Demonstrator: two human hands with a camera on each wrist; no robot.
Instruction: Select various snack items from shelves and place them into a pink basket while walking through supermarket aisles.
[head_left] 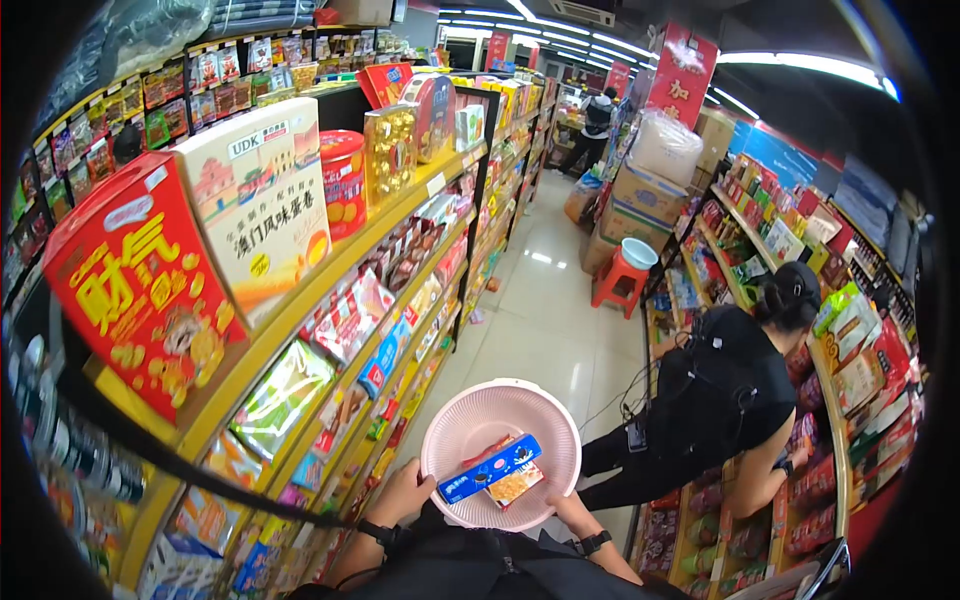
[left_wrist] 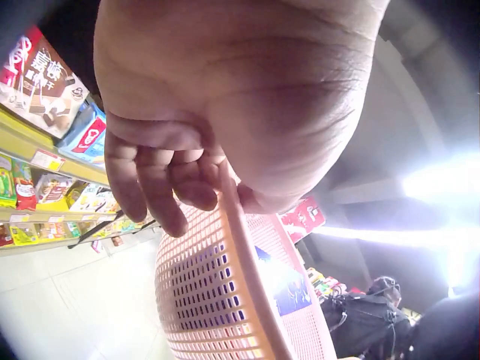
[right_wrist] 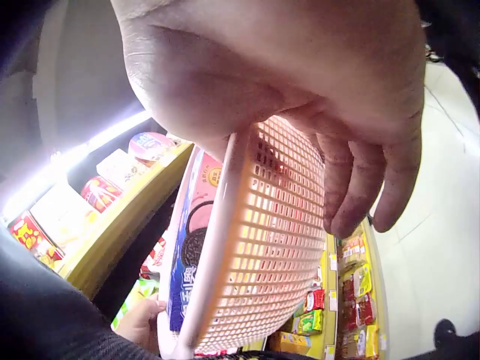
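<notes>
The left hand (left_wrist: 225, 97) grips the rim of the pink basket (head_left: 470, 415): in the left wrist view its fingers (left_wrist: 142, 187) curl under the edge against the mesh, though the thumb is lost behind the palm. The right hand (right_wrist: 300, 67) holds the opposite rim, its fingers (right_wrist: 390, 180) bent down along the outside of the lattice wall; its thumb is also out of sight. From the head camera both hands are half hidden by the basket and the person's dark clothing.

The basket sits level in front of the chest, over the aisle floor. Inside lie a blue biscuit box (head_left: 490, 468) and, partly beneath it, an orange packet (head_left: 518, 488) whose print is too small to read.

To the left runs a yellow shelf (head_left: 300, 305) topped with a red gift box (head_left: 140, 280). To the right another person in black (head_left: 720, 390) crouches at the opposite shelving, face turned away. A red stool (head_left: 620, 280) stands further down the aisle.
</notes>
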